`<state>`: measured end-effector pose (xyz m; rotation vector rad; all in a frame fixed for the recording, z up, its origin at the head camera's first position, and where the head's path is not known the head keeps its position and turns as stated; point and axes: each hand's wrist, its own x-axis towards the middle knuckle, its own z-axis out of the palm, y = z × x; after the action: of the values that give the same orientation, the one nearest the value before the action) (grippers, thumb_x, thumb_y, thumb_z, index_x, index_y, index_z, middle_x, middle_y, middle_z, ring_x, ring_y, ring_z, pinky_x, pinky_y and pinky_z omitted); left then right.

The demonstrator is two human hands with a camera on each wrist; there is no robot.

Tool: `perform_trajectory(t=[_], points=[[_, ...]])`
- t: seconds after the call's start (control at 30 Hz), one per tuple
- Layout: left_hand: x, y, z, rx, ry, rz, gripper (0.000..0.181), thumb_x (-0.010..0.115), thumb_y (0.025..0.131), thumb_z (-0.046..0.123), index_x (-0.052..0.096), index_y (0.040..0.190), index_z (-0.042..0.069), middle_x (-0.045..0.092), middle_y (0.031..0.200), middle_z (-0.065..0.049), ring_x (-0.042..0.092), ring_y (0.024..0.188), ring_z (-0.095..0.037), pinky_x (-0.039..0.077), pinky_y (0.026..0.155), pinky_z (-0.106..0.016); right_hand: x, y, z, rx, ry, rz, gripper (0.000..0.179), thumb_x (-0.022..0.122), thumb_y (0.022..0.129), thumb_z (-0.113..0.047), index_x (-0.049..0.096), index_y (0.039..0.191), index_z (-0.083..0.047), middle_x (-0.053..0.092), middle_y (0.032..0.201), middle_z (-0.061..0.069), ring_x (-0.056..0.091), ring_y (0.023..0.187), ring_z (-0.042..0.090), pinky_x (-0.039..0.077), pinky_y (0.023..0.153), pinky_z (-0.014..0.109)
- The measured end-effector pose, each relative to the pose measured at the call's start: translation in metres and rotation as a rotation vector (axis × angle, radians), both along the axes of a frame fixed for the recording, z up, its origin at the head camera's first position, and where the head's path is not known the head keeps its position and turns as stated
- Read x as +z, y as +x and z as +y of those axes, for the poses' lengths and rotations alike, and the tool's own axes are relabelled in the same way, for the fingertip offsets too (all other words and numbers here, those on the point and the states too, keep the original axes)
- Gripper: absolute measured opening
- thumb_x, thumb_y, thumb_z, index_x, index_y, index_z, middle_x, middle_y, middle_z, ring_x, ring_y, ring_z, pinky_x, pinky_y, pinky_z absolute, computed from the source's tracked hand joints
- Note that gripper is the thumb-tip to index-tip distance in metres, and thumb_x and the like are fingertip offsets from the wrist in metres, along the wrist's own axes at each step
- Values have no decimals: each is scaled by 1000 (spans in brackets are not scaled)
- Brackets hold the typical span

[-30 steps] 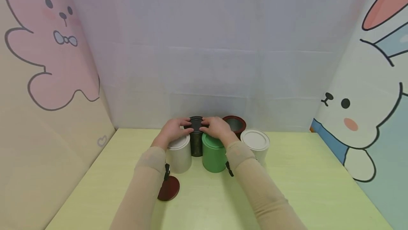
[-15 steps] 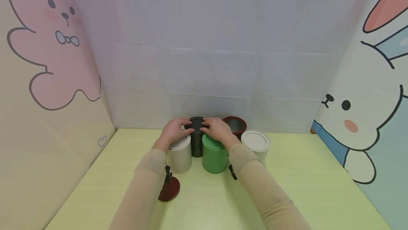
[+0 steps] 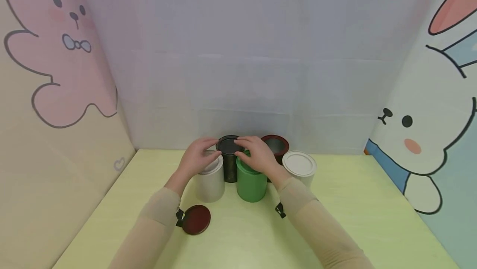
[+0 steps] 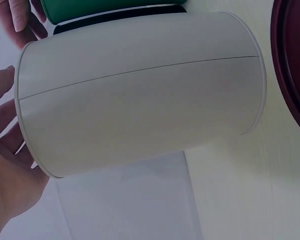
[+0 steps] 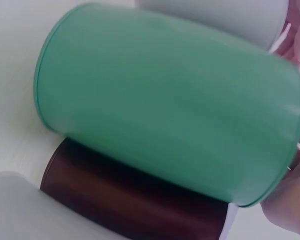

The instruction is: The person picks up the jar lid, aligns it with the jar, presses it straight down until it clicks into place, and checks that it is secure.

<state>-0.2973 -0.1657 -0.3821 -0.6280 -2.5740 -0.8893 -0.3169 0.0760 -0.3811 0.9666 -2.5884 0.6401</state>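
In the head view a black can (image 3: 230, 169) with a black lid stands at the back, between a white can (image 3: 210, 186) and a green can (image 3: 251, 188). My left hand (image 3: 194, 157) hovers over the white can's top, its fingers spread loosely near the black can's left rim. My right hand (image 3: 258, 153) is above the green can, thumb and fingers reaching over the black lid's right side. Neither hand grips anything. Both wrist views show can sides, the white can (image 4: 140, 100) and the green can (image 5: 165, 105), with the hands partly hidden beyond the tops.
An uncovered dark red can (image 5: 135, 192) stands back right, behind a second white can (image 3: 299, 163) with its lid on. A dark red lid (image 3: 196, 220) lies on the yellow-green table (image 3: 238, 240) in front. A white cloth wall (image 3: 238, 74) rises directly behind the cans.
My left hand has drawn back to the left from the black lid, and its wrist has shifted left. My right hand has moved slightly right. The cans stay in place.
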Motion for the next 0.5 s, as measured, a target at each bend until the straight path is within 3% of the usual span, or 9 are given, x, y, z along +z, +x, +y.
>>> perform_trajectory(t=[0.23,0.5], points=[[-16,27,-13,35,99,113,44,76,88,19,66,127,0,62,132,-15,52,124,-35,40,105,-53,-8,27,3,127,-86,70,46,72,93,-25,63,134,-9,59,136,9,53,125,29,43,105,43],[-38,57,-34,45,156,227,42,80,82,9,69,121,-2,64,127,-16,54,119,-38,44,98,-56,-22,64,-15,302,-156,133,49,79,86,-18,64,130,-3,62,131,11,57,119,27,45,103,39]])
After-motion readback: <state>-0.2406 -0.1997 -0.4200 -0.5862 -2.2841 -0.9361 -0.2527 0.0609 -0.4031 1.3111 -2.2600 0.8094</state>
